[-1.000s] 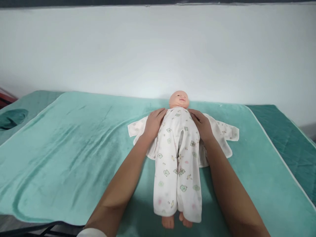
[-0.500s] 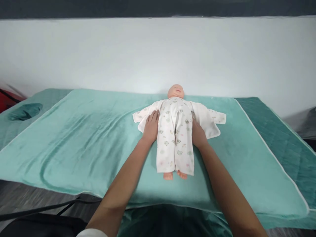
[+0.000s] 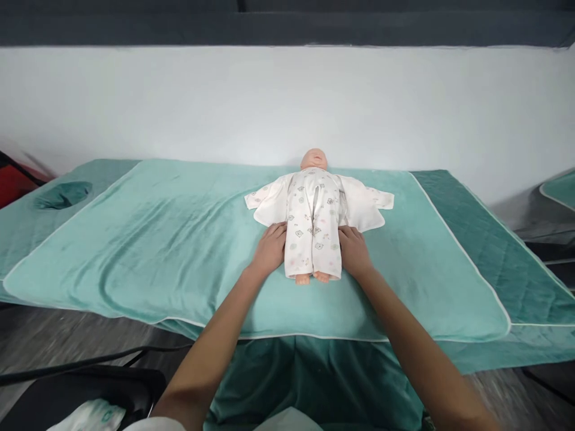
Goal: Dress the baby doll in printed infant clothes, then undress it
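Observation:
A baby doll [image 3: 315,160] lies on its back on a light teal blanket [image 3: 179,251], head toward the wall. White printed trousers [image 3: 313,230] are laid over its body and legs, with a white printed top [image 3: 363,203] spread out beneath it, sleeves out to both sides. My left hand [image 3: 269,247] lies flat with fingers stretched out along the left trouser leg. My right hand [image 3: 354,249] lies flat the same way against the right trouser leg. The doll's bare feet [image 3: 312,278] stick out below the trouser cuffs.
The blanket covers a darker green quilted table [image 3: 503,233] set against a white wall. A dark green cloth [image 3: 60,194] lies at the far left. A black seat [image 3: 81,392] with a pale patterned item on it stands at the lower left over a grey floor.
Both hands have slid from the doll's shoulders down along its sides to the trouser legs. The view has pulled back, so more of the table front and floor shows.

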